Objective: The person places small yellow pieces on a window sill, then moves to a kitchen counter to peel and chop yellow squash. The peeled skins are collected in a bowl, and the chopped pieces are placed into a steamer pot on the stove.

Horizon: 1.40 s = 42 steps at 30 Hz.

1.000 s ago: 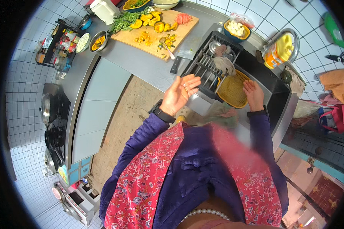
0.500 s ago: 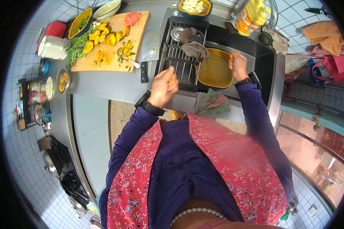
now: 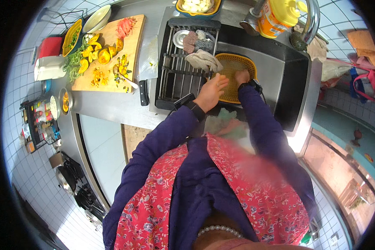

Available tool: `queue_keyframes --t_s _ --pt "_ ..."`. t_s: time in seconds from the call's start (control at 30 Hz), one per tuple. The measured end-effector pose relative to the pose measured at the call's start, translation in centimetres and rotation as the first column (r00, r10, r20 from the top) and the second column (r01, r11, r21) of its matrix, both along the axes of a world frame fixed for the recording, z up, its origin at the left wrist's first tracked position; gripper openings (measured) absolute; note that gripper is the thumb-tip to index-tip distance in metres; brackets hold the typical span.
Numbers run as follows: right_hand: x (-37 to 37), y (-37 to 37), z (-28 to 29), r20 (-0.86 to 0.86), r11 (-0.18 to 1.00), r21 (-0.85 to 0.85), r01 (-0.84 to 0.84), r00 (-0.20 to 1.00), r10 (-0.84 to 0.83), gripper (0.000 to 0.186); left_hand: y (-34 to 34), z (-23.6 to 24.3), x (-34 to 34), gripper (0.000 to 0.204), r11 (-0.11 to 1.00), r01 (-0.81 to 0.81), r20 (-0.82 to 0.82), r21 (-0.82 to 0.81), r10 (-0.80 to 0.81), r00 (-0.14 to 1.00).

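Observation:
My left hand [image 3: 212,89] is open, fingers extended, near the front left of the yellow perforated basket [image 3: 228,94] in the black sink [image 3: 285,91]. My right hand [image 3: 242,77] reaches down into that basket; its fingers are hidden. Left of them a metal drainer rack [image 3: 175,71] carries a round metal lid [image 3: 180,37], scouring pads [image 3: 198,43] and a grey cloth [image 3: 204,61]. A green and pink rag [image 3: 223,124] lies at the sink's front edge, just beyond my apron.
Left stand a cutting board [image 3: 125,50] with sliced vegetables, a knife [image 3: 143,92] beside it, bowls [image 3: 96,18] and a spice rack [image 3: 36,125]. Behind the sink are a tap [image 3: 311,21], a yellow jug [image 3: 275,18] and a bowl of white pieces [image 3: 196,6].
My hands have moved inward over the sink; the right has gone down into the basket. The left hand's fingers, curled half a second ago, are extended now. The view has shifted.

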State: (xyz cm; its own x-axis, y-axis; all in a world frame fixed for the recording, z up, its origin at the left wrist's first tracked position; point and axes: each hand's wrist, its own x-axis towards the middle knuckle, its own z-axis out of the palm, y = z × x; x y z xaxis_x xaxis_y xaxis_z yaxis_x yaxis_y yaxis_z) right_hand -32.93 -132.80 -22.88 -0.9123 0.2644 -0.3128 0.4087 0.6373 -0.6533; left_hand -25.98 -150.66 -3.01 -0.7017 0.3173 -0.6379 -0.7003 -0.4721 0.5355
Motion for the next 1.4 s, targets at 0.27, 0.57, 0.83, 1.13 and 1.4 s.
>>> queue_keyframes --t_s 0.27,0.57,0.83,1.13,1.4 --pt "5.9 -5.3 18.4 -0.119 0.503 -0.861 -0.074 0.991 -0.058 0.018 3.2 -5.1 -1.3 0.025 0.914 -0.353 0.015 0.199 0.357 0.934" --pt "1.5 -0.5 7.5 0.058 0.795 -0.602 -0.067 0.990 0.128 0.022 5.1 -1.7 0.3 0.041 0.990 -0.135 -0.012 0.040 0.135 0.991" --pt "1.1 -2.0 4.8 0.481 0.305 -0.859 0.411 0.854 0.201 0.016 3.7 -4.9 0.6 0.034 0.942 -0.154 0.110 -0.299 0.195 0.975" --pt "5.8 -6.8 22.3 -0.549 0.749 -0.391 -0.535 0.789 0.277 0.021 4.8 -4.4 -0.2 0.022 0.961 -0.265 -0.673 -0.083 0.142 0.726" --pt "2.3 -0.6 15.7 0.173 0.747 -0.617 -0.248 0.883 0.437 0.020 2.5 -1.5 2.3 0.042 0.728 -0.101 -0.601 -0.678 -0.470 0.647"
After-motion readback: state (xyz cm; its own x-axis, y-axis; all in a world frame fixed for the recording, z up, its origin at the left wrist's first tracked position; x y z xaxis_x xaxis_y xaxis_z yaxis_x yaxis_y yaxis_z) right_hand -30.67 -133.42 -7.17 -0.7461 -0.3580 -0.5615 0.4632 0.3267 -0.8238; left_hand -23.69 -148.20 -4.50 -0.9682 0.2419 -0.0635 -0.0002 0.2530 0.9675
